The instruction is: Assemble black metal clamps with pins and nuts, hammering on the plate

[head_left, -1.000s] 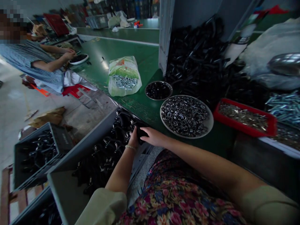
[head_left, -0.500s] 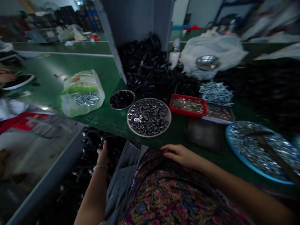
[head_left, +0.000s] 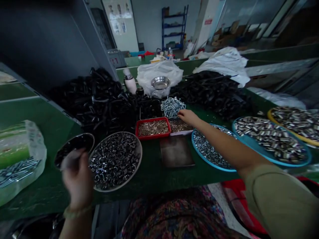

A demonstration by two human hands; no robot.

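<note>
My left hand, smeared by motion, is raised in front of the bowl of small black parts. To its right is a round tray of shiny dark metal clips. A greyish blur shows at its fingers, and whether it holds anything cannot be told. My right hand reaches out to the front edge of a pile of silvery screws, fingertips pinched together. Under its wrist lies a shallow tray of small brownish metal pieces; a red tray of small pins stands left of that.
A dark square plate lies front centre. Blue trays of metal parts and a yellow-rimmed one stand at right. Black parts are heaped behind, near a bottle and a steel bowl. A plastic bag of screws lies at left.
The view has swung right. My left hand has come up from the bin of black parts to above the table. My right hand has left my lap and reached forward to the screws.
</note>
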